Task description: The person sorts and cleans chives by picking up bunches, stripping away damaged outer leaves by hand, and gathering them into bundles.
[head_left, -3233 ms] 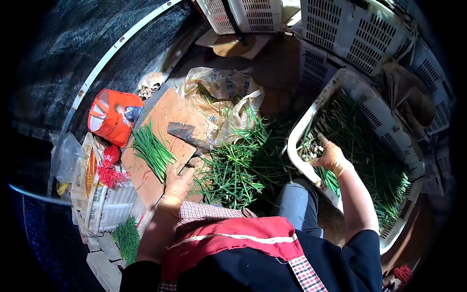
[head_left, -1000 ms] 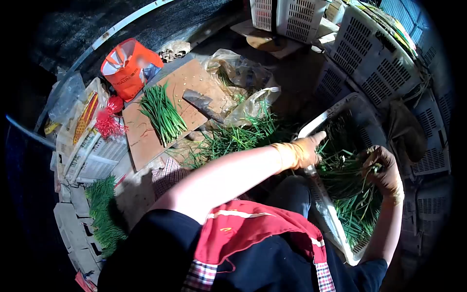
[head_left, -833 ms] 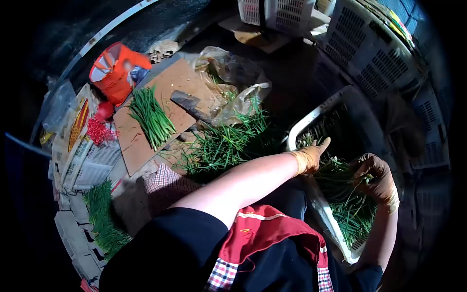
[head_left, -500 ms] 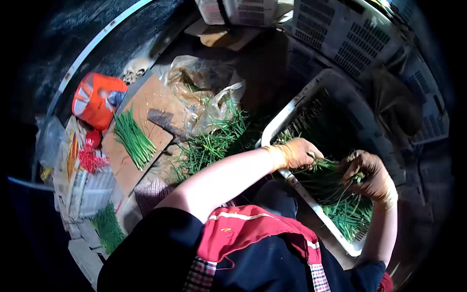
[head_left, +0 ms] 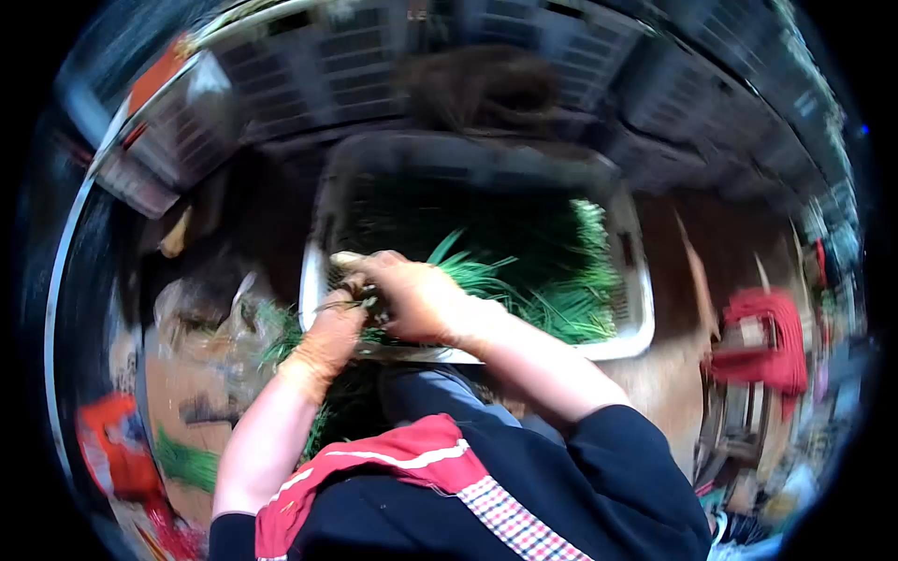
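Over the near left corner of a white plastic crate (head_left: 636, 318), my two gloved hands meet. My left hand (head_left: 334, 327) is closed around the root ends of a bunch of green stalks (head_left: 468, 266). Pressed against it from the right, my right hand (head_left: 407, 292) has its fingers closed on the same bunch, whose leaves show beyond that hand. More green stalks (head_left: 571, 304) lie inside the crate, pale ends toward its right side. Motion blur hides the fine detail between the fingers.
At left are a board (head_left: 182, 374) with a green bundle (head_left: 187, 463), a dark blade (head_left: 208, 409), a clear plastic bag (head_left: 210, 318) and an orange bag (head_left: 120, 449). Stacked crates (head_left: 327, 65) stand behind. A stool with a red cover (head_left: 762, 341) is at right.
The view has swung right, bringing the crate to the middle and the stool into sight. My hands, earlier apart over the crate, have come together at its near left corner.
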`<action>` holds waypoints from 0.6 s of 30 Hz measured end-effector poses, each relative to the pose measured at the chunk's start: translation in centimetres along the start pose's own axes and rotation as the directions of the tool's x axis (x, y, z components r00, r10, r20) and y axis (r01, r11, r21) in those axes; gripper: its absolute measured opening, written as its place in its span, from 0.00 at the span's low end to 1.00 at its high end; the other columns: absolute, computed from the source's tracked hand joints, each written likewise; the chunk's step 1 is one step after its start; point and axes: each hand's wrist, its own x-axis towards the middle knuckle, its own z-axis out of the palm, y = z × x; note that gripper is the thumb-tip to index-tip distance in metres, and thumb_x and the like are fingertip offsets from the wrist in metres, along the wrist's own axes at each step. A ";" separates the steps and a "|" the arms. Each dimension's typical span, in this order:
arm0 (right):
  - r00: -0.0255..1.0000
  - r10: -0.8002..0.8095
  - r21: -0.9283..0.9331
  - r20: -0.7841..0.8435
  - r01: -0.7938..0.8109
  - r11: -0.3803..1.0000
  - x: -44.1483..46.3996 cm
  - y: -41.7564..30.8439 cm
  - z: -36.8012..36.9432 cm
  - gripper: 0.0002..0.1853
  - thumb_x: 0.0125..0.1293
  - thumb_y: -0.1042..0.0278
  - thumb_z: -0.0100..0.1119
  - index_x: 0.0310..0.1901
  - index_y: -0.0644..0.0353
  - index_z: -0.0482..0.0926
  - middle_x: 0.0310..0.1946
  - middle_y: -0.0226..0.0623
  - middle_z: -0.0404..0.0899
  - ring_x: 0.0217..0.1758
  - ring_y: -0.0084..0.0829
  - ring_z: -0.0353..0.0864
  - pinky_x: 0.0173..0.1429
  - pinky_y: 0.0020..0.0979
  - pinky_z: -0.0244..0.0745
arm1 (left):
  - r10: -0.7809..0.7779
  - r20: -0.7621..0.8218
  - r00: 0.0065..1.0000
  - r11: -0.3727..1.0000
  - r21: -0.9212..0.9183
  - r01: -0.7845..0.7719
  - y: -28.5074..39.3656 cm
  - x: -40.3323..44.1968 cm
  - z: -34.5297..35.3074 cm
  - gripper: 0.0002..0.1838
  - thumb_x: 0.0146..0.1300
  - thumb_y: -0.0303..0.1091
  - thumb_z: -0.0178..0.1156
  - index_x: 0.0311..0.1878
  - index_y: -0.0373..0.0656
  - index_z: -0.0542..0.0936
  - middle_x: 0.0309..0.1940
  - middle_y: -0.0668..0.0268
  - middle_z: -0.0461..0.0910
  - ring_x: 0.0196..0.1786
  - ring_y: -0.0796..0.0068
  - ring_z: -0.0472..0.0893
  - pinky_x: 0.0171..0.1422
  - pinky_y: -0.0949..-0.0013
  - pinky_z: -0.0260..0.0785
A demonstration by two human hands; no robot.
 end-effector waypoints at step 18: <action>0.961 -0.269 -0.179 0.065 0.276 0.944 -1.6 -1.8 3.6 0.14 0.37 0.73 0.64 0.31 0.54 0.79 0.32 0.38 0.77 0.39 0.45 0.77 0.40 0.38 0.74 | 0.032 0.459 0.888 0.525 -0.764 0.376 1.3 -3.4 -0.1 0.45 0.60 0.61 0.52 0.69 0.42 0.45 0.57 0.52 0.68 0.61 0.60 0.67 0.67 0.63 0.56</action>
